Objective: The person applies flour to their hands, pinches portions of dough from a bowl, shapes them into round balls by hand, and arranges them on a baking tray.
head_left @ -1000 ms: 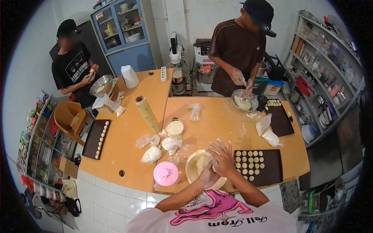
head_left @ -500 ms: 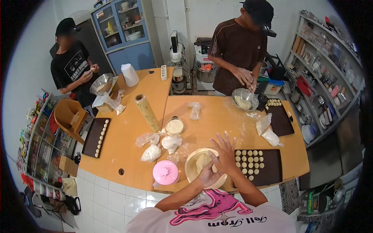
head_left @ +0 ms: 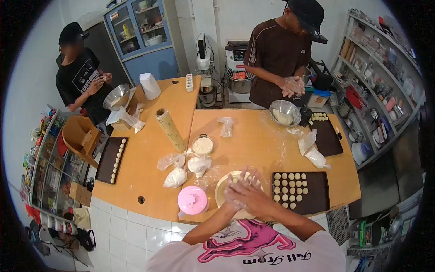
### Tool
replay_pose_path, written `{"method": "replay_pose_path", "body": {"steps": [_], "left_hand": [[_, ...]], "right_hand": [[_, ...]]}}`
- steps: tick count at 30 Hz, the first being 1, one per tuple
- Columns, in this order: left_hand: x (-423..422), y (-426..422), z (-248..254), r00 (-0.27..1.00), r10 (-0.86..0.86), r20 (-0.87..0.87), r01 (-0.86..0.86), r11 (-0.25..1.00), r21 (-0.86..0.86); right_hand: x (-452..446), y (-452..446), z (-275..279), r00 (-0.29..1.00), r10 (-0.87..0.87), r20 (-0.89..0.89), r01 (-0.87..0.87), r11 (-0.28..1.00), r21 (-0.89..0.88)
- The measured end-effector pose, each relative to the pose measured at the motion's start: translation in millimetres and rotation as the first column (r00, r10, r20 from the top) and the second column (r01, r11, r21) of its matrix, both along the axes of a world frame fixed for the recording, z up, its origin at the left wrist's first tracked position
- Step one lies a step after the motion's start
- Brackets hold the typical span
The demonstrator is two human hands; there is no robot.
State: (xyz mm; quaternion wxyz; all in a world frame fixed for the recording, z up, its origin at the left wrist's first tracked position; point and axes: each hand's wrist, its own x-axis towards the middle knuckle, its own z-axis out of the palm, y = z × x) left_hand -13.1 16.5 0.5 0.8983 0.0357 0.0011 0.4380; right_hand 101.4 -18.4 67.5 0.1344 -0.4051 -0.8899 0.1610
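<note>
Over a cream bowl (head_left: 220, 192), my left hand (head_left: 233, 196) and my right hand (head_left: 252, 194) are pressed palm to palm. The right one lies on top with its fingers stretched out, slightly blurred. Whatever may be between the palms is hidden. My hands cover most of the bowl's inside. Close by on the right is a dark tray (head_left: 317, 194) with rows of pale dough balls (head_left: 292, 184). A pink lidded container (head_left: 193, 200) stands just left of the bowl.
Behind the bowl are flour bags (head_left: 176, 177), a small flour bowl (head_left: 202, 145) and an upright roll (head_left: 170, 130). Across the table, a person (head_left: 281, 54) rubs their palms above a metal bowl (head_left: 285, 113); another person (head_left: 81, 72) stands at the left by a second bowl (head_left: 117, 97).
My hands have come together, the right one moving left over the left one, and now cover more of the bowl. The person across has brought their palms together.
</note>
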Motion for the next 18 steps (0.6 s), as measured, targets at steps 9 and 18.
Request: {"method": "replay_pose_path", "body": {"steps": [9,18], "left_hand": [[-4,-5,7,0.993,-0.121,-0.006,0.121,0.992,-0.021],[-7,1,1,0.999,-0.023,-0.039,0.024,1.000,0.010]], "right_hand": [[8,7,-6,0.992,0.071,-0.101,-0.076,0.996,-0.048],[2,-6,6,0.983,0.090,-0.158,-0.090,0.996,0.007]]}}
